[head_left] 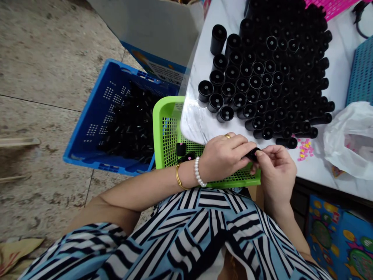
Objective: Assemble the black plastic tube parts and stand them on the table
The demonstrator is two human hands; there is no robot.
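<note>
Over the near edge of the table, my left hand [225, 157] wraps round a small black plastic cylinder [252, 154]. My right hand [276, 171] pinches the other end of it, thumb on top; the fingertips hide much of the piece. Just below both hands sits a light green mesh basket [159, 132]. Inside it lie a few black cylinders [181, 149], with small pink spots on their ends. Many similar black cylinders [242, 84] stand upright, packed close together on the table, beyond my hands. Small pink and yellow bits [305, 149] lie scattered right of them.
A blue crate [87, 116] full of black parts stands on the floor at left, beside a large cardboard box [163, 27]. On the white marbled table [194, 124] are a white plastic bag [349, 163], a teal basket [361, 74] and a pink basket [332, 9].
</note>
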